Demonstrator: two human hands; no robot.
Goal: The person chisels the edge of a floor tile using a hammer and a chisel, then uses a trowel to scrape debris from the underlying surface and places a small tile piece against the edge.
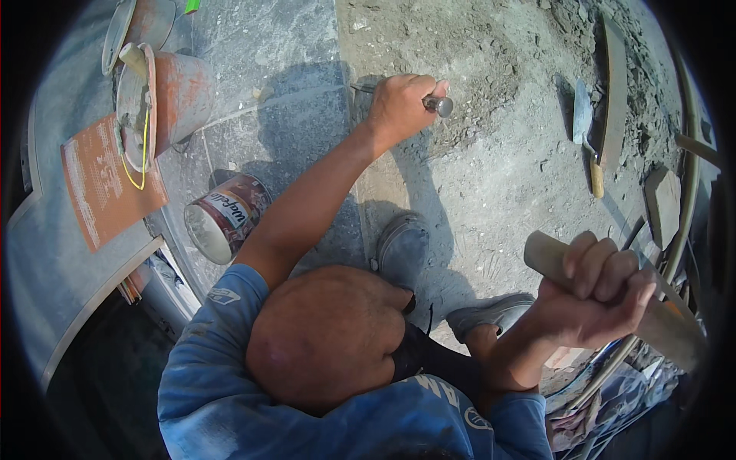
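Floor outdoors in strong sun, hard shadows: grey tiles [230, 34] upr L to ctr of frame, rough dusty cement [521, 184] ctr to R, w/ loose rubble twd the upr R edge. Orange-red bucket [184, 96] tipped on its side, upr L; small trowel [583, 115] lies flat, upr R, next to a long board [614, 84]. L hand [399, 107], upr ctr: fingers clenched round a metal rod [441, 106], round flat head poking out R of the fist, thin end pointing L nr the tile edge; can't tell if tip touches. R hand [586, 299], lwr R: fingers wrapped tight round a thick grey-brown bar [668, 333], held off the floor, well apart from rod. Writing: tin [238, 205], L of ctr, dk red-brown w/ lg white lettering; orange-brown sheet [107, 180], far L, small pale print; blue shirt [307, 429], btm ctr, white letters + logo.
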